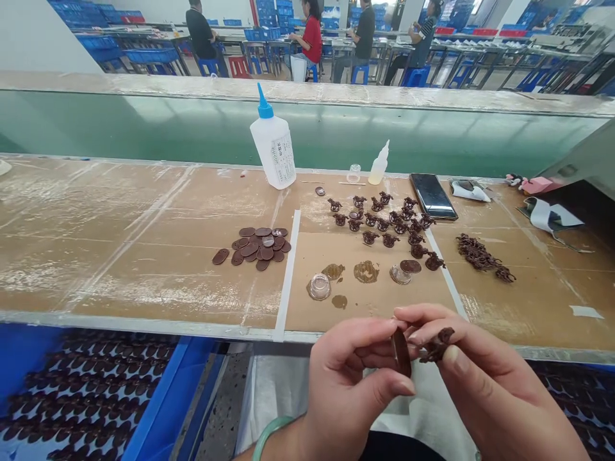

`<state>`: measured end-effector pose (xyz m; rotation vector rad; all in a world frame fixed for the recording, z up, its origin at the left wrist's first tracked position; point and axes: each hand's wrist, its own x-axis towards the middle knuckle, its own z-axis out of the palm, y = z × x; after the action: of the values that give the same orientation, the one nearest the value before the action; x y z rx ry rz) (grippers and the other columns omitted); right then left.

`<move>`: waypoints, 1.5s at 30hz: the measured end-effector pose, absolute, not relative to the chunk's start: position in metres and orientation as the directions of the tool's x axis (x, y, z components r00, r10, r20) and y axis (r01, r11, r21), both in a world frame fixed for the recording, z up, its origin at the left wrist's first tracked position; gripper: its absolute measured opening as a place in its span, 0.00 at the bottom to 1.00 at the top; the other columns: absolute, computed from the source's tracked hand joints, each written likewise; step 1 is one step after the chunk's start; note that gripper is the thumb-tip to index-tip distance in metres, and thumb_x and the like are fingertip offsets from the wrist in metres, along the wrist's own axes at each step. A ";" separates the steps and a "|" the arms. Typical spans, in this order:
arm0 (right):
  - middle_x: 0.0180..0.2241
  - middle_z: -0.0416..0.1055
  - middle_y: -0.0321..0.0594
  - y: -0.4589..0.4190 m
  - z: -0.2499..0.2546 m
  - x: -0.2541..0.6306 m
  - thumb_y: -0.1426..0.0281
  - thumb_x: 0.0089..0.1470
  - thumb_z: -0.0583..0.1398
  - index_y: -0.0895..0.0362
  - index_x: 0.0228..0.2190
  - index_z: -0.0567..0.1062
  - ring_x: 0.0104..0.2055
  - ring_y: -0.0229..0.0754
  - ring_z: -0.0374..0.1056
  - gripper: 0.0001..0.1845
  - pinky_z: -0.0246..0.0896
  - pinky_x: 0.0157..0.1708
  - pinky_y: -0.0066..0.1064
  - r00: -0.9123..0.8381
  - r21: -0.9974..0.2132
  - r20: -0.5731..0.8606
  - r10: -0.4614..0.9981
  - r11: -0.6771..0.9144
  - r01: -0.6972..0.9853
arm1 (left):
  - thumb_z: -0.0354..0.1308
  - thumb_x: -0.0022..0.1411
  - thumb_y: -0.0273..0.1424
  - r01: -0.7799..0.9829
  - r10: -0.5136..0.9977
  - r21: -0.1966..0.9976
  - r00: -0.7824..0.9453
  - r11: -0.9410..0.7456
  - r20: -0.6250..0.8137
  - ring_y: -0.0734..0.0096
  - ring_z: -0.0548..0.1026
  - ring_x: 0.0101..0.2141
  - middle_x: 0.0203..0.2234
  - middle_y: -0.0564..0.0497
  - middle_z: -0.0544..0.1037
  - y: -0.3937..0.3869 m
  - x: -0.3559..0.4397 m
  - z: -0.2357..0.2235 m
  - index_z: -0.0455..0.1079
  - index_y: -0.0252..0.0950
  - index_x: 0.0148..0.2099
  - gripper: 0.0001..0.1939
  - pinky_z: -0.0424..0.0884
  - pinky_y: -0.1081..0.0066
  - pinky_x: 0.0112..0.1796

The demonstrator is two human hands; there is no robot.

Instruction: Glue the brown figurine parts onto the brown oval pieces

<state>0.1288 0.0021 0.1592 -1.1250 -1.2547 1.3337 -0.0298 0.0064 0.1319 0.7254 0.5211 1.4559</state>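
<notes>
My left hand (pixel 343 378) pinches a brown oval disc (pixel 400 352) edge-on between thumb and fingers, below the table's front edge. My right hand (pixel 485 378) pinches a small brown horse figure (pixel 436 346) right beside the disc; the two parts touch or nearly touch. On the cardboard mat (pixel 336 243) ahead lie a pile of brown oval discs (pixel 257 246), a group of standing horse figures on bases (pixel 384 221) and a heap of loose horse figures (pixel 483 256).
A glue bottle with a blue nozzle (pixel 273 144), a small dropper bottle (pixel 378 165), two clear caps (pixel 319 286) with glue stains, and a black phone (pixel 432 195) sit on the table. A blue bin of brown parts (pixel 91 397) is lower left. People sit far behind.
</notes>
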 end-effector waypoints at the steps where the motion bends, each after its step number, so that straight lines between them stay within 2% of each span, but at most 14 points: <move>1: 0.53 0.77 0.41 0.002 0.159 0.130 0.60 0.64 0.63 0.44 0.40 0.84 0.53 0.47 0.75 0.09 0.73 0.50 0.31 -0.135 -1.000 0.001 0.991 -0.001 -0.014 | 0.78 0.52 0.26 -0.691 0.993 0.722 0.055 -0.041 0.109 0.72 0.84 0.33 0.41 0.56 0.86 0.007 -0.030 0.132 0.84 0.49 0.48 0.21 0.82 0.78 0.37; 4: 0.54 0.76 0.40 0.000 0.157 0.132 0.61 0.66 0.61 0.43 0.42 0.84 0.57 0.48 0.73 0.09 0.73 0.52 0.31 -0.160 -0.998 0.031 0.987 0.039 0.048 | 0.78 0.52 0.25 -0.679 0.994 0.732 0.037 -0.048 0.100 0.72 0.85 0.33 0.40 0.56 0.87 0.007 -0.029 0.131 0.84 0.49 0.47 0.21 0.82 0.78 0.37; 11: 0.54 0.76 0.39 0.000 0.158 0.133 0.63 0.66 0.61 0.42 0.42 0.83 0.56 0.47 0.74 0.09 0.73 0.52 0.30 -0.169 -0.993 0.063 0.984 0.079 0.090 | 0.79 0.49 0.27 -0.678 0.996 0.733 0.021 -0.048 0.084 0.71 0.85 0.35 0.39 0.56 0.87 0.008 -0.029 0.131 0.85 0.48 0.45 0.20 0.82 0.79 0.37; 21: 0.54 0.76 0.36 0.004 0.160 0.133 0.65 0.66 0.62 0.41 0.45 0.81 0.55 0.43 0.75 0.10 0.73 0.51 0.25 -0.229 -0.964 0.148 0.962 0.192 0.182 | 0.79 0.51 0.31 -0.685 0.996 0.728 0.033 -0.036 0.080 0.76 0.82 0.31 0.33 0.55 0.85 0.008 -0.029 0.129 0.85 0.48 0.45 0.18 0.80 0.80 0.35; 29: 0.55 0.75 0.34 0.003 0.162 0.139 0.68 0.66 0.62 0.43 0.48 0.79 0.56 0.39 0.74 0.11 0.71 0.54 0.22 -0.284 -0.907 0.241 0.928 0.319 0.274 | 0.78 0.53 0.33 -0.665 0.986 0.739 0.020 -0.112 0.167 0.76 0.82 0.32 0.34 0.54 0.85 0.009 -0.028 0.123 0.84 0.49 0.48 0.19 0.79 0.81 0.36; 33: 0.55 0.76 0.35 0.006 0.168 0.139 0.68 0.66 0.62 0.44 0.49 0.79 0.56 0.40 0.75 0.12 0.72 0.54 0.23 -0.309 -0.862 0.290 0.906 0.387 0.328 | 0.79 0.51 0.30 -0.640 0.985 0.757 -0.005 -0.136 0.173 0.78 0.83 0.32 0.33 0.55 0.85 0.009 -0.028 0.124 0.84 0.47 0.46 0.19 0.78 0.85 0.35; 40: 0.48 0.82 0.36 0.009 0.177 0.129 0.64 0.67 0.62 0.47 0.44 0.82 0.49 0.37 0.79 0.08 0.72 0.49 0.17 -0.249 -0.799 0.392 0.885 0.462 0.384 | 0.78 0.52 0.29 -0.578 0.976 0.792 -0.037 -0.195 0.213 0.75 0.84 0.32 0.32 0.55 0.85 0.009 -0.031 0.126 0.84 0.44 0.45 0.17 0.79 0.82 0.36; 45: 0.50 0.81 0.35 0.010 0.177 0.125 0.64 0.67 0.62 0.46 0.44 0.82 0.50 0.37 0.79 0.08 0.73 0.49 0.18 -0.256 -0.811 0.378 0.890 0.452 0.372 | 0.78 0.53 0.30 -0.582 0.974 0.785 -0.060 -0.214 0.220 0.75 0.84 0.31 0.32 0.55 0.84 0.009 -0.031 0.127 0.84 0.44 0.44 0.16 0.79 0.82 0.35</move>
<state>0.1253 0.0095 0.1774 -1.0710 -1.8287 0.7454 -0.0306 0.0094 0.1270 0.8884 0.6062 1.5968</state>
